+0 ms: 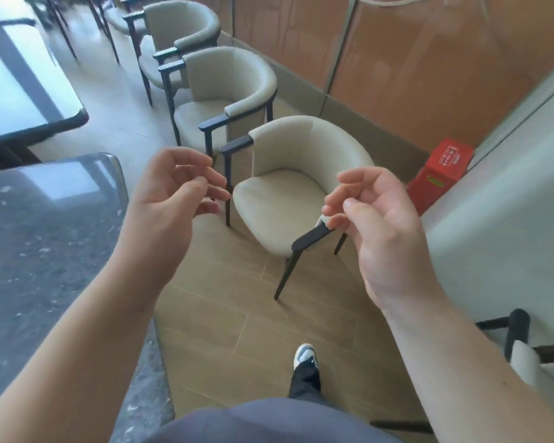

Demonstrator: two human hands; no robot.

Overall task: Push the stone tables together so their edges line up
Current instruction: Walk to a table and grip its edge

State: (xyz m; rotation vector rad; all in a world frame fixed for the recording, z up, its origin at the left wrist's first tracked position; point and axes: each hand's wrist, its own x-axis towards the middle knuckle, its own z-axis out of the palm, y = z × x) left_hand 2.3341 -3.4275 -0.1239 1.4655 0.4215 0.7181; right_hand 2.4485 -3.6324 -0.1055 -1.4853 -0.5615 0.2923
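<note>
Your left hand and right hand are both raised in front of you over the floor, palms turned inward, fingers loosely curled and released, grasping nothing. Neither hand touches a table.

The nearer stone tabletop lies at your left, dark and speckled with a rounded corner; your left forearm crosses in front of its near edge, and its left and lower parts run out of the picture, so you cannot see its full outline or its base. The second tabletop sits farther off at the upper left, glossy and washed out by reflected light, also cut off by the frame. A gap of shadow shows between the two, so they are apart; whether their edges line up cannot be judged from here.

Ahead of you stands a beige armchair on dark legs; your right fingers overlap its near armrest in the view, though whether they touch it cannot be told. Two more chairs line up behind it along the wood-panelled wall, and others beyond are blurred. A red box stands near the wall at the right. Your shoe shows on the floor below, and part of another chair is cut off at the lower right.
</note>
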